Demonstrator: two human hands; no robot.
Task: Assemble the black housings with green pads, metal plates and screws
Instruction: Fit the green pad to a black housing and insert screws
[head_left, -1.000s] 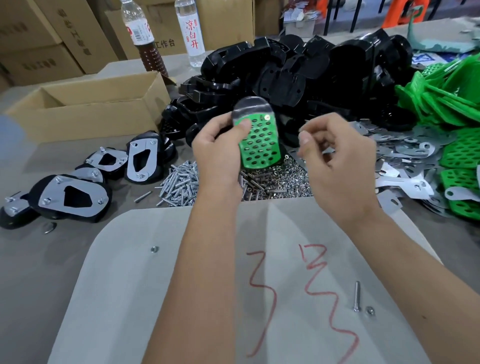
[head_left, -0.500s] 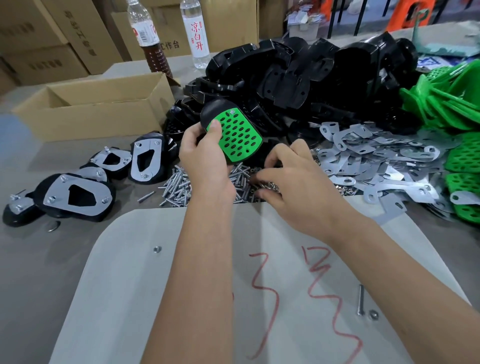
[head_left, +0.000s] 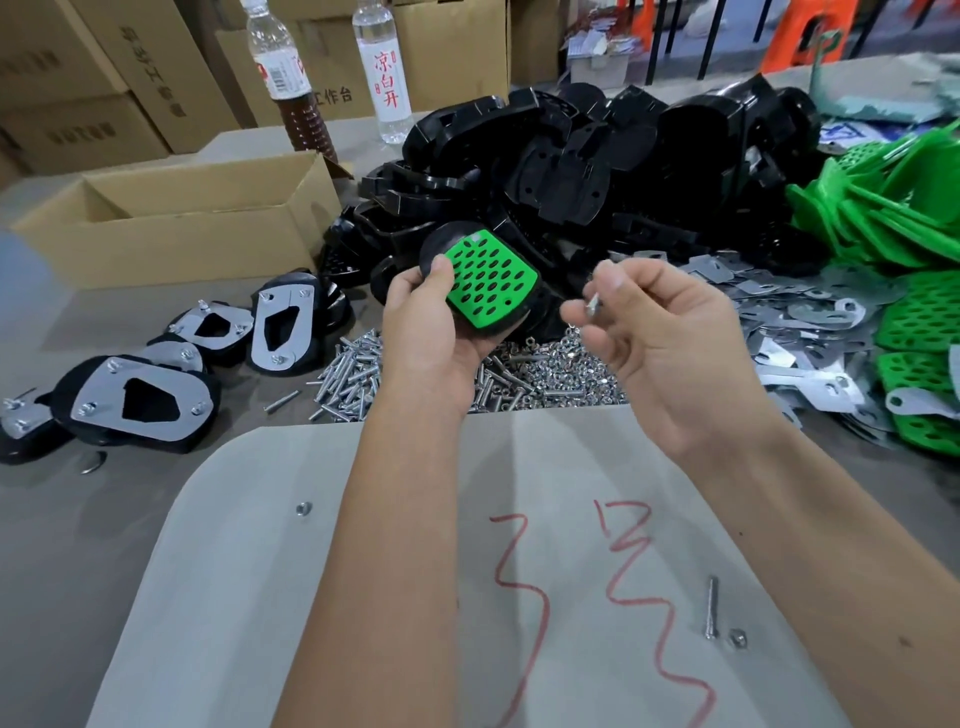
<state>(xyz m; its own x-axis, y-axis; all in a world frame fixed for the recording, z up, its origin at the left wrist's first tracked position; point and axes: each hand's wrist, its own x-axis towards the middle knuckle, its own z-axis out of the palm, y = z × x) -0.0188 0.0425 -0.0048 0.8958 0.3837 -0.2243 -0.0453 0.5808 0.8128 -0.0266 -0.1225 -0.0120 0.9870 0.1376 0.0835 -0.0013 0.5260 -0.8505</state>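
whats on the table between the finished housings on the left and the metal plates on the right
In the head view, a heap of screws and nuts lies between the finished housings and the metal plates.

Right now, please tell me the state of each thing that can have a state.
Left hand: grips housing.
Black housing with green pad: held up, pad facing camera.
Right hand: pinches small screw.
Cardboard box: open.
Finished housings: plates screwed on.
Brown-drink bottle: upright.
Water bottle: upright.

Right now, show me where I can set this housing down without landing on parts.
Free: the grey mat left of the red scribble, apart from one nut, and the bare table beside it. Crowded: the screws beyond the mat, metal plates to the right, finished housings to the left.
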